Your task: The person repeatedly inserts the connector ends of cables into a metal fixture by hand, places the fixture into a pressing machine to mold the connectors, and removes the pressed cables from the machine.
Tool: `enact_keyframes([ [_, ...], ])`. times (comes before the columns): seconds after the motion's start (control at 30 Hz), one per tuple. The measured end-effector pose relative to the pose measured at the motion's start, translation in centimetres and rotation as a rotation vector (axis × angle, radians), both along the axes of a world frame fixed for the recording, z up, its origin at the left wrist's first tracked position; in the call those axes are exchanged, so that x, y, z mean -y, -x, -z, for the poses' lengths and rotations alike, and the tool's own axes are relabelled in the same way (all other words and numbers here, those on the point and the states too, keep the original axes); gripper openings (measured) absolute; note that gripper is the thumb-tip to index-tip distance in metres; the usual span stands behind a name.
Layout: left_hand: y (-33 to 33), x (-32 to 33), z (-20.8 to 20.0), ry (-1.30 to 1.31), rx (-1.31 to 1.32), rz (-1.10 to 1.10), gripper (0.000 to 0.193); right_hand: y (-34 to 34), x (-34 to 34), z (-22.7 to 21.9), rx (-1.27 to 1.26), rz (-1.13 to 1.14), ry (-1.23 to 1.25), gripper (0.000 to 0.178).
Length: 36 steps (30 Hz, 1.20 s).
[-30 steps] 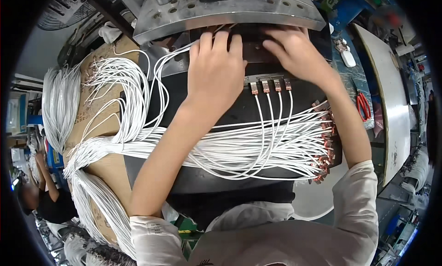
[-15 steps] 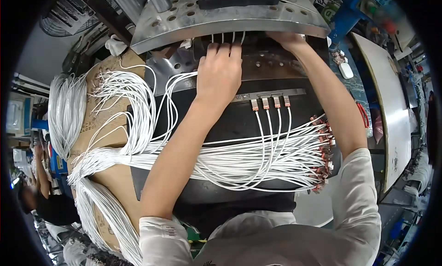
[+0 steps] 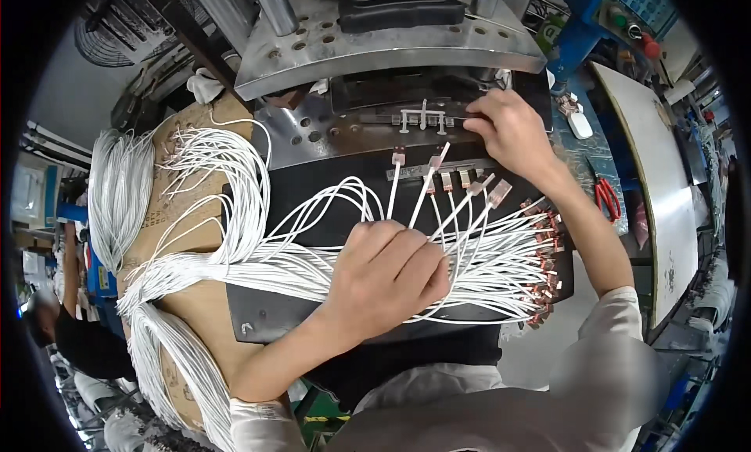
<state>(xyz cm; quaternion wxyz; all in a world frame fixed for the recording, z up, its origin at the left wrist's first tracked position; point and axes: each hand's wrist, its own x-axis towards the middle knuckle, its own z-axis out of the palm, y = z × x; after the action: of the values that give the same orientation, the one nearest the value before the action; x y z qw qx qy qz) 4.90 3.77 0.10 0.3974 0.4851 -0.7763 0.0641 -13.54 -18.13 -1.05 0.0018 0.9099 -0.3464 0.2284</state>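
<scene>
My left hand [image 3: 387, 280] is closed around several white cables [image 3: 422, 194], whose pale-tipped connectors [image 3: 397, 156] fan out above the fist. Behind them a metal bar [image 3: 403, 173] lies on the black board, with other cable connectors [image 3: 447, 181] set along it. At the press my right hand [image 3: 508, 131] has thumb and forefinger pinched at the right end of a narrow strip. What exactly sits between those fingertips is too small to make out. Just left of them is a grey, branched plastic runner [image 3: 423, 117], resting over the steel plate [image 3: 313, 131].
Above the hands hangs the thick steel press plate [image 3: 391, 61]. A big bundle of white cables [image 3: 289, 272] crosses the board, with more coils [image 3: 117, 194] on cardboard at left. Red-handled pliers [image 3: 605, 198] lie right. Another person [image 3: 86, 342] is at far left.
My left hand has drawn back from under the press toward me, bringing the cables with it. My right hand has come out from beneath the plate. The branched runner now shows.
</scene>
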Motion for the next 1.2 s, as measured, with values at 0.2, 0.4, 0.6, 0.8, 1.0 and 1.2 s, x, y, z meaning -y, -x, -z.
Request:
enact_keyframes([
  [0.2,0.8,0.2,0.7,0.114,0.006,-0.009,0.023,-1.2,-5.4,-1.6,0.437,-0.492,-0.904,0.017],
  [0.4,-0.8,-0.4,-0.7,0.156,0.036,-0.013,0.019,-2.2,-6.9,-3.6,0.696,-0.515,-1.268,0.018],
  [0.6,-19.0,-3.1,-1.8,-0.017,-0.19,-0.871,0.033,-1.5,-6.8,-3.8,0.751,-0.416,-1.127,0.016],
  [0.8,-5.7,0.4,-8.2,-0.097,-0.021,-0.244,0.045,-2.9,-8.8,-4.9,0.407,-0.489,-0.649,0.013],
  [1.0,-3.7,2.6,-6.6,-0.266,-0.278,-0.079,0.024,-3.4,-9.5,-5.7,0.395,-0.47,-0.541,0.014],
  [1.2,-1.9,3.4,-3.8,-0.394,-1.066,0.057,0.018,-2.5,-9.8,-5.5,0.492,-0.385,-0.625,0.009],
])
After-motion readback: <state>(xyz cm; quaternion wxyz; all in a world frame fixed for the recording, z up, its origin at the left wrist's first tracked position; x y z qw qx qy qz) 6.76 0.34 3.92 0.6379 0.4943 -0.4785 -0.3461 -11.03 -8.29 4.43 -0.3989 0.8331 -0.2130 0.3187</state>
